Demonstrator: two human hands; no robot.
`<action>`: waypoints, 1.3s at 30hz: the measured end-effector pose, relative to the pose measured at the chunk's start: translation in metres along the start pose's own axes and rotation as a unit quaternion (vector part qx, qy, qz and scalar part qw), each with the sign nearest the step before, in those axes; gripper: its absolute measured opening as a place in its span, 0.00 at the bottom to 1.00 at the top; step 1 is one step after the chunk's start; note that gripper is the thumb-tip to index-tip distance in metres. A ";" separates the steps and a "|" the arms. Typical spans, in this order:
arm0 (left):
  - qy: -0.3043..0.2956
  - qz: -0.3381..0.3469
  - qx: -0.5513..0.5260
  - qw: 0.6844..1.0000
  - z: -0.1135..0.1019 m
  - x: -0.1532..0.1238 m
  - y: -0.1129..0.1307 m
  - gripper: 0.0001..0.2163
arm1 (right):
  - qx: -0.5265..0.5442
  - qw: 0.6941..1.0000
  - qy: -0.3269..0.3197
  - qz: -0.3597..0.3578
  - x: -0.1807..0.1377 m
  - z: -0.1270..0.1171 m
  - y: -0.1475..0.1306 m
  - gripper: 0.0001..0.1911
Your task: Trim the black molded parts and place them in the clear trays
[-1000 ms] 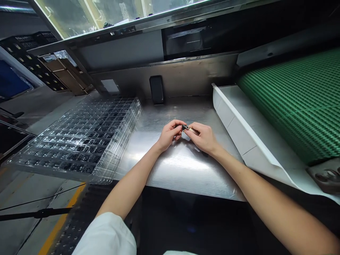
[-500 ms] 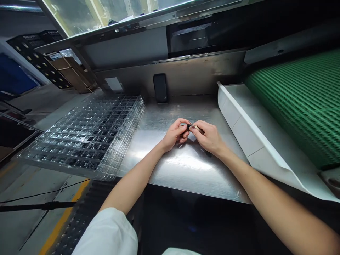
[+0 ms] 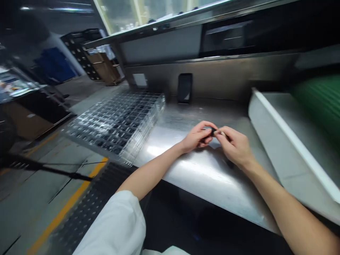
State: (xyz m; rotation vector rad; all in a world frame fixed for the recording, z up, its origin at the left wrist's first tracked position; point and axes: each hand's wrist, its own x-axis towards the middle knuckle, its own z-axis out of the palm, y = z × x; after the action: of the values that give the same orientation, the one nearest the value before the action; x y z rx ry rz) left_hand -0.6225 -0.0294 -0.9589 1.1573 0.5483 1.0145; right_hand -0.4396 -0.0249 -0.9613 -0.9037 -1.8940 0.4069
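My left hand (image 3: 197, 137) is closed, pinching a small black part (image 3: 213, 131) between thumb and fingertips. My right hand (image 3: 237, 146) meets it from the other side, its fingers shut on a slim, pale-handled tool (image 3: 222, 134); most of the tool is covered by the fingers and its kind cannot be made out. The tips of both hands nearly touch at the black part. Both hands are held over the shiny metal worktop (image 3: 183, 170).
To the left stands a stack of clear plastic trays (image 3: 111, 122) with black parts in their pockets. A dark phone-like slab (image 3: 184, 88) leans against the metal back panel. A white-walled chute (image 3: 287, 152) and a green conveyor belt (image 3: 321, 106) lie to the right.
The view has swung left, so the scene, hands included, sits further right. Both hands stay together at the black part; less of the slim tool shows now.
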 end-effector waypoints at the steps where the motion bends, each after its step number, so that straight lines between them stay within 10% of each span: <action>1: -0.001 0.000 0.000 1.000 0.001 0.000 0.002 0.18 | 0.002 1.000 -0.005 0.020 0.001 -0.002 -0.001 0.22; 7: 0.014 -0.021 -0.040 0.999 0.003 0.001 0.007 0.15 | -0.043 0.993 -0.043 0.104 0.007 -0.008 -0.014 0.26; 16: -0.027 -0.015 -0.129 0.991 -0.009 0.016 -0.012 0.12 | -0.105 0.994 -0.002 0.044 0.001 -0.004 -0.004 0.13; 26: 0.095 -0.017 -0.145 0.985 0.007 0.000 0.008 0.08 | -0.117 0.992 0.024 -0.048 0.000 0.005 -0.004 0.23; 39: 0.066 0.020 -0.112 0.991 0.001 -0.002 0.005 0.10 | -0.214 0.975 0.014 -0.048 -0.010 0.010 0.000 0.25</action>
State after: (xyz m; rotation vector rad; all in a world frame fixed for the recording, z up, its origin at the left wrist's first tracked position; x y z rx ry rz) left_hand -0.6243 -0.0310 -0.9546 0.9093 0.5025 1.1618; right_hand -0.4456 -0.0310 -0.9719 -1.0817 -2.0269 -0.0814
